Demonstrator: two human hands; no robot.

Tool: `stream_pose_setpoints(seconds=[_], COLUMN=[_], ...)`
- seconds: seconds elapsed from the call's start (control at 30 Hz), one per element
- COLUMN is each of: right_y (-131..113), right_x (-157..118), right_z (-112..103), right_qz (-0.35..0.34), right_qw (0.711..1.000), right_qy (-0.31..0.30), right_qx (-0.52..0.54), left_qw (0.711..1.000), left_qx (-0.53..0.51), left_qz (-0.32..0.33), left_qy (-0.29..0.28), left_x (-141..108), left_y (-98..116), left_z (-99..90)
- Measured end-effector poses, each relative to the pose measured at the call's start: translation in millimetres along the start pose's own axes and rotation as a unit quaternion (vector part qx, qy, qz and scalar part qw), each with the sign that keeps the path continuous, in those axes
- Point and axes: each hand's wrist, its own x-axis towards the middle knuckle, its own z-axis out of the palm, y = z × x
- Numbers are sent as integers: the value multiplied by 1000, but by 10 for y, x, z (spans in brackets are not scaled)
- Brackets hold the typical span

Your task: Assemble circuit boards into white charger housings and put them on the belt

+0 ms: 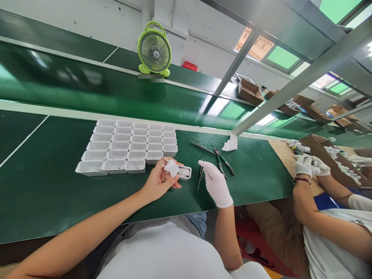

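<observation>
My bare left hand (159,182) is closed around a small white plastic box (186,173) with something white and grey inside, and a white square piece (171,168) with prongs sits at its fingertips. To the right, my right hand (216,184) wears a white glove and has its fingers pressed together on dark tweezers (200,175), whose tips point down near the green tabletop. Left of my hands, rows of open white boxes (120,146) stand close together on the table.
Green-handled pliers (222,162), another pair of tweezers (202,147) and a crumpled white cloth (230,142) lie beyond my right hand. A green fan (155,50) stands behind the conveyor. At right, a person's gloved hands (310,166) work beside cardboard boxes (328,159).
</observation>
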Motion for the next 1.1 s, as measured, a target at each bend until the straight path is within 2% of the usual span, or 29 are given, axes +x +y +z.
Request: stream_pose_setpoints(seconds=[0.1,0.17,0.27,0.4,0.5,0.53,0.6,0.67,0.7,0.83,1.1], right_y=[247,303,295,198,-32,-141,-371,-560,-626,-709,-682], right_x=[-31,-57,-63,-43,-82,-107,-160,-200,-212,-219,-215], right_z=[36,72,69,-56,-117,-107,-36,81,144,313,341], right_qz=[-73,-90,-89,-75,-46,-31,-3,15,21,55,33], right_qw=[989,987,989,995,988,977,936,900,895,882,884], right_qy=[-74,-82,-63,18,146,196,270,288,286,310,326], right_qx=[-104,-106,-96,-57,19,80,226,325,342,351,335], left_qw=[1000,1000,999,998,997,997,997,997,997,997,997], left_qx=[-9,-21,-37,-50,-58,-58,-58,-57,-57,-57,-60], left_qz=[-12,-11,-6,-12,-28,-32,-34,-36,-36,-35,-30], left_qy=[13,17,23,33,44,47,49,48,48,46,48], left_x=[34,52,66,74,78,78,77,73,72,70,65], left_y=[-4,-2,11,24,13,8,-2,-5,-4,10,3], left_z=[-7,-11,-13,-9,-3,0,5,10,13,22,20])
